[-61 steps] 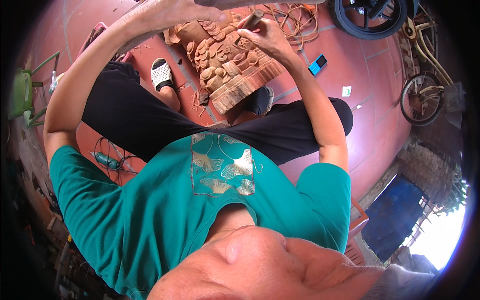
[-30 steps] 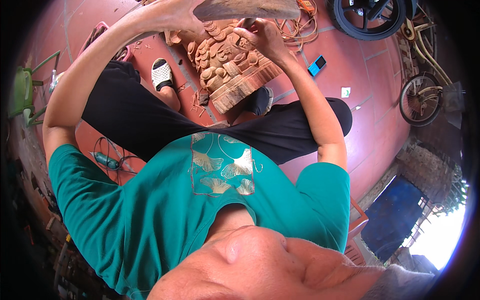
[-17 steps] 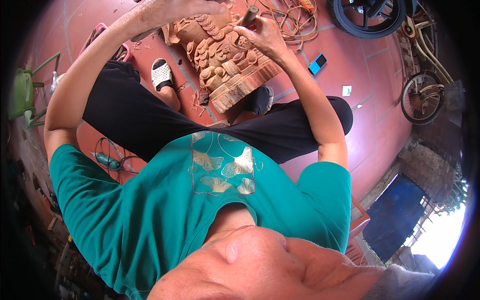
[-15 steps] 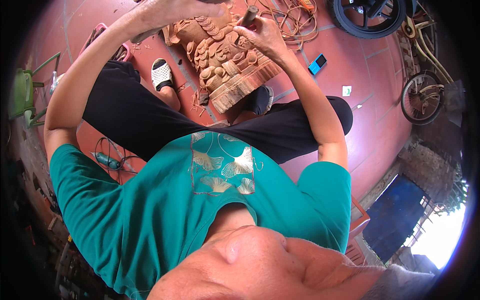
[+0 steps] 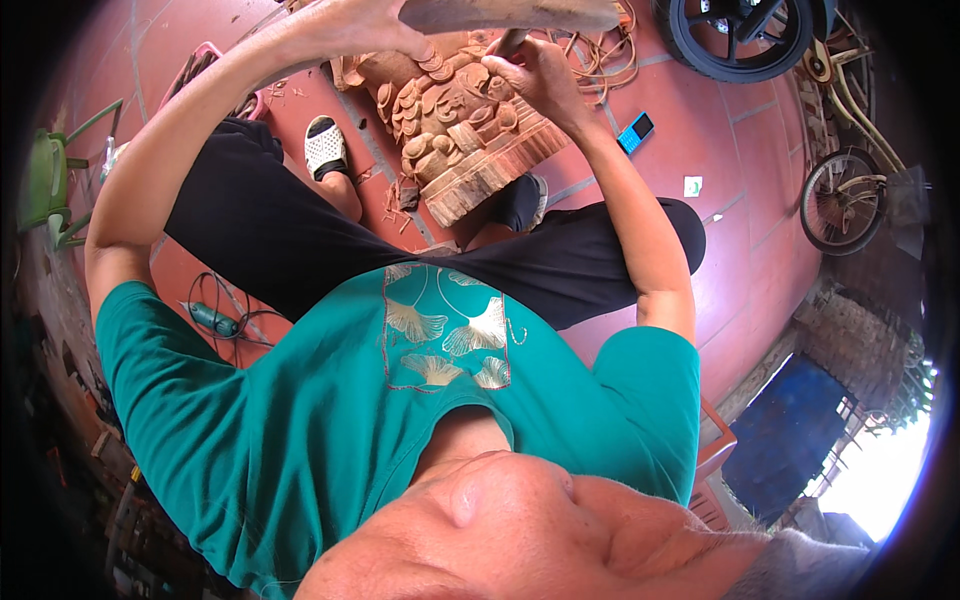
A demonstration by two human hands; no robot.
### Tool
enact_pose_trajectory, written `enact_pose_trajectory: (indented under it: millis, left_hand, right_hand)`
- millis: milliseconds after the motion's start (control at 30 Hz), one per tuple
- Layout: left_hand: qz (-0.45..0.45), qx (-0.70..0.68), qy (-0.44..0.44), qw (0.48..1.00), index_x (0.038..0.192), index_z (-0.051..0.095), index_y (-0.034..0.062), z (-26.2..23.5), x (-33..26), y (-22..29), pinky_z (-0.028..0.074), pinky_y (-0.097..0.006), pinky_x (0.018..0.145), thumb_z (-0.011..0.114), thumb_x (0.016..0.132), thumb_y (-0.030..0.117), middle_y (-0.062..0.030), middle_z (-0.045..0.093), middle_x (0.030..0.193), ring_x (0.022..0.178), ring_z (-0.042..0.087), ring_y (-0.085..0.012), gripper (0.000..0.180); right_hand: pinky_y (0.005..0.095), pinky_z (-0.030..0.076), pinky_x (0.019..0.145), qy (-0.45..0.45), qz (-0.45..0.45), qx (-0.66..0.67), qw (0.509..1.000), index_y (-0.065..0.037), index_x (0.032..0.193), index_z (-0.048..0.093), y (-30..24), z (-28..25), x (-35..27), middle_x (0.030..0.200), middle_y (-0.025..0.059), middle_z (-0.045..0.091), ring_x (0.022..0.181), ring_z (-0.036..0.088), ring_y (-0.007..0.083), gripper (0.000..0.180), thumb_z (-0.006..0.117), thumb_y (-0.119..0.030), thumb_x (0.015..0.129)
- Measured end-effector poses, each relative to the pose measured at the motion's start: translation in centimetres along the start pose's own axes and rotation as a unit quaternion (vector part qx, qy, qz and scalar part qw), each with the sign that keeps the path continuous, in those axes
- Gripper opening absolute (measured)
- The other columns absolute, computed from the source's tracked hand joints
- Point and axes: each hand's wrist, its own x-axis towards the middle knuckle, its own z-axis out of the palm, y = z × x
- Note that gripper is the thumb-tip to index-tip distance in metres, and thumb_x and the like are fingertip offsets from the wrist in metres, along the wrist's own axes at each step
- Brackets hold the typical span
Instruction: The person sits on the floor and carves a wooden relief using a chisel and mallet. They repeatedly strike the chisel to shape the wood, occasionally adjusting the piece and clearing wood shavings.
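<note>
A reddish-brown wood carving (image 5: 450, 120) with dense relief stands on the floor between my legs. My left hand (image 5: 375, 28) is closed round a wooden mallet (image 5: 510, 12), whose broad body reaches right across the top edge, over the carving. Close under it, my right hand (image 5: 545, 85) grips the wooden handle of a chisel (image 5: 512, 42) against the carving's upper right part. The chisel's blade is hidden by my fingers and the relief. I cannot tell whether the mallet touches the handle's end.
Wood chips (image 5: 395, 205) lie beside the carving. On the red tiles are a blue phone (image 5: 635, 132), an orange cord (image 5: 605, 75) and a green tool (image 5: 213, 320) with a cable. A motorcycle wheel (image 5: 735, 40), bicycle wheel (image 5: 843, 200) and green chair (image 5: 45, 190) stand around.
My left hand has swung the mallet rightward and into fuller view, over the chisel's handle. My right hand and the chisel have shifted slightly right and down.
</note>
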Motion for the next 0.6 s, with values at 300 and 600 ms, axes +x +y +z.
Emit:
enact_pose_trajectory:
  millis: [300,600]
  left_hand:
    - [0.142,-0.101,0.168,0.97,0.141,0.049,-0.0053,-1.6,-0.2,1.6,0.045,-0.042,0.104,0.082,0.078,0.032,-0.0249,0.063,0.127,0.118,0.061,-0.0315,0.08]
    - [-0.017,0.021,-0.052,0.998,0.119,0.06,-0.0097,-0.4,0.1,0.5,0.054,-0.044,0.083,0.077,0.075,0.04,-0.0292,0.069,0.101,0.095,0.069,-0.0376,0.069]
  right_hand:
    - [0.0306,0.056,0.08,-0.022,0.057,-0.017,0.998,-0.003,0.107,0.075,-0.3,-0.3,-0.4,0.091,0.0089,0.075,0.087,0.071,0.0145,0.03,0.075,-0.028,0.092]
    - [0.0388,0.056,0.069,0.012,-0.009,-0.051,0.999,-0.006,0.097,0.076,0.1,0.6,-0.1,0.082,0.0132,0.075,0.076,0.074,0.0271,0.03,0.076,-0.035,0.088]
